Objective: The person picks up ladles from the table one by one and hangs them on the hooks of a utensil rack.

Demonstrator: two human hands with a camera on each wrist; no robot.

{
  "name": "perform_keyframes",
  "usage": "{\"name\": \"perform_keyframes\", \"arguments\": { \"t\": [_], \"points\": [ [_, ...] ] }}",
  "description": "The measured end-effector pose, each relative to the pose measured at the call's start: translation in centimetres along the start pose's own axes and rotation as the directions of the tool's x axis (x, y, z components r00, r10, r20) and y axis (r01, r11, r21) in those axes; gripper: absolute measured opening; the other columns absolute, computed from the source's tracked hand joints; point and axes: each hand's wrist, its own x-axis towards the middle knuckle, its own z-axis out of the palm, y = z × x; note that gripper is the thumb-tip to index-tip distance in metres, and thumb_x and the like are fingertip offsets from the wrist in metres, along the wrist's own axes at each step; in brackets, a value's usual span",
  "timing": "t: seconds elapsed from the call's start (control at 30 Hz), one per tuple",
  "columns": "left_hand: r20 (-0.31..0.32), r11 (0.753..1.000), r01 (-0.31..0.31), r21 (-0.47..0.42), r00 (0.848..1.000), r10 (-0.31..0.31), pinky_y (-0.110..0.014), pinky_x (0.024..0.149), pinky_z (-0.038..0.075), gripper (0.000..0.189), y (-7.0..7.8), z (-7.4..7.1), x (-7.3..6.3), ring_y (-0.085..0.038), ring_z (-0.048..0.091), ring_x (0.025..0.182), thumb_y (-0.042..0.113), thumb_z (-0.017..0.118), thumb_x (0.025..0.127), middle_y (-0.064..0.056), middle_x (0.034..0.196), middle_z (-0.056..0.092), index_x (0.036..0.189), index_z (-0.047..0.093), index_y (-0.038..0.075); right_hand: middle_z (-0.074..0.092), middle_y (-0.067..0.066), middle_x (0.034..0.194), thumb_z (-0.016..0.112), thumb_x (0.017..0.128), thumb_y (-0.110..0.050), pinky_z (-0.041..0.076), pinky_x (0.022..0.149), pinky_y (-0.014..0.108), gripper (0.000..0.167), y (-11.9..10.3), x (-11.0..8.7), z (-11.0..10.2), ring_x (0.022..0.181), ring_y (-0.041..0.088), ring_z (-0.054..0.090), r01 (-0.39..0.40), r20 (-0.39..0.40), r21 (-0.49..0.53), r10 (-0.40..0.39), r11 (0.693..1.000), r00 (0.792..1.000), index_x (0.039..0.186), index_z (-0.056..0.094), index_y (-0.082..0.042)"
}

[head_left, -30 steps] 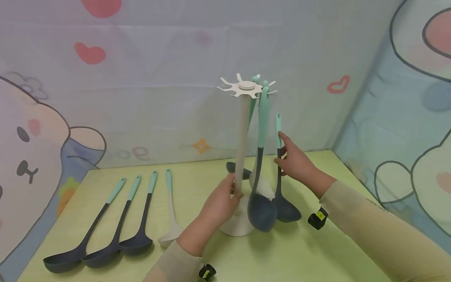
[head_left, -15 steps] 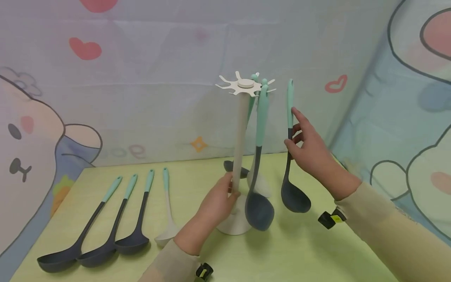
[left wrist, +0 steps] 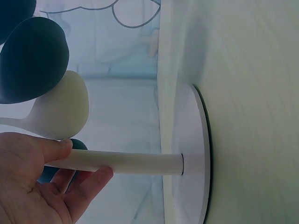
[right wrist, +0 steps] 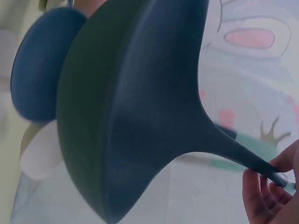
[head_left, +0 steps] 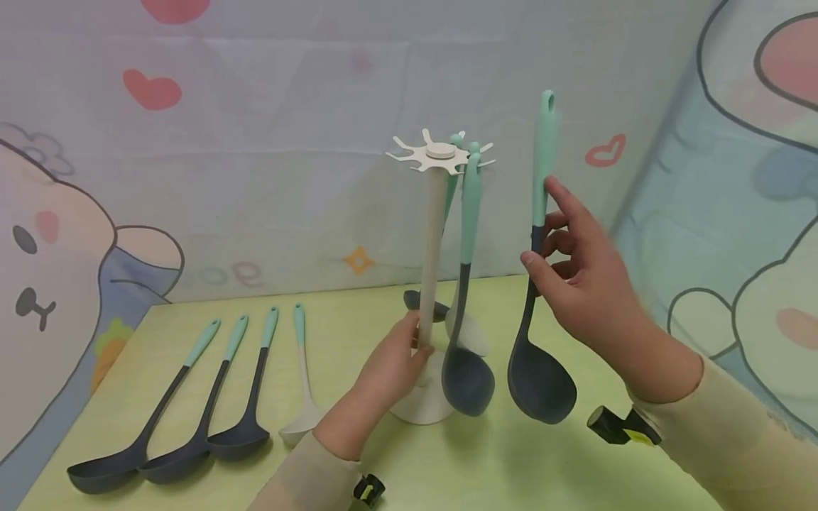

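Observation:
My left hand grips the lower pole of a white utensil stand, thumb and fingers around it. The stand's round base rests on the table. My right hand pinches a ladle where its mint handle meets the dark shaft. This ladle is held upright, bowl down above the table, right of the stand. From the stand's right side hangs another dark ladle. Behind it hang a white ladle and a further dark one, both partly hidden. In the right wrist view the held ladle's bowl fills the middle.
Several dark ladles with mint handles lie side by side on the left of the table. A white ladle lies at the right of that row, near my left forearm. A printed cloth stands behind the table.
My right hand has lifted the ladle from beside the stand, moving it up, to the right and closer to the camera. My left hand stays on the pole.

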Motion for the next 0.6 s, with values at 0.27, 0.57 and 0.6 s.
{"name": "perform_keyframes", "arguments": {
  "t": [0.27,0.57,0.6],
  "points": [
    [0.003,1.000,-0.005,-0.007,1.000,0.005,-0.044,0.085,0.052,0.042,-0.2,0.1,0.2,-0.023,0.063,0.109,0.014,0.064,0.098,-0.006,0.118,0.063,0.136,0.048,0.021,0.058,0.007,0.109,0.066,0.086,0.011,0.053,0.065,0.017,0.083,-2.8,-2.3,1.0,0.079,0.009,0.059,0.092,0.088,0.013,-0.093,0.996,0.992,0.156,0.033,-0.019],
    [0.007,1.000,0.005,-0.001,1.000,-0.005,-0.044,0.085,0.052,0.043,-0.1,0.1,0.1,-0.024,0.063,0.109,0.014,0.064,0.098,-0.006,0.117,0.063,0.137,0.048,0.021,0.055,0.007,0.110,0.068,0.085,0.010,0.055,0.061,0.026,0.084,-3.4,-3.5,1.9,0.079,0.011,0.060,0.091,0.177,0.016,-0.092,0.996,0.980,0.156,0.033,-0.019],
    [0.008,1.000,0.006,0.000,1.000,-0.006,-0.044,0.085,0.052,0.043,-0.1,0.0,0.1,-0.024,0.063,0.109,0.014,0.064,0.098,-0.006,0.118,0.063,0.137,0.047,0.021,0.055,0.007,0.110,0.068,0.085,0.011,0.055,0.060,0.026,0.084,-3.4,-3.5,2.0,0.079,0.011,0.060,0.096,0.182,0.023,-0.099,0.995,0.978,0.155,0.033,-0.019]
  ]
}}
